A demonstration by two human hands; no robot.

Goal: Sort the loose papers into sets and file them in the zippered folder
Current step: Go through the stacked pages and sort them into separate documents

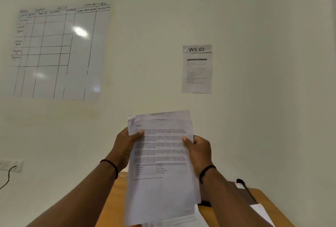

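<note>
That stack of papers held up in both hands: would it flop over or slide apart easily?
Probably floppy: the stack of papers is thin sheets, and both the left hand and the right hand support it. Likely to slide apart too: the top edges already sit uneven. It seems light, since only thumbs and fingers pinch its sides.

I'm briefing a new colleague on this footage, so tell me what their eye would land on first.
First, the sheaf of printed papers held up at centre frame, the left hand and right hand gripping its side edges. Next, the "WS 03" sign on the wall above, right of centre, and the hand-ruled whiteboard chart at upper left. The dark folder lies on the wooden table at lower right.
</note>
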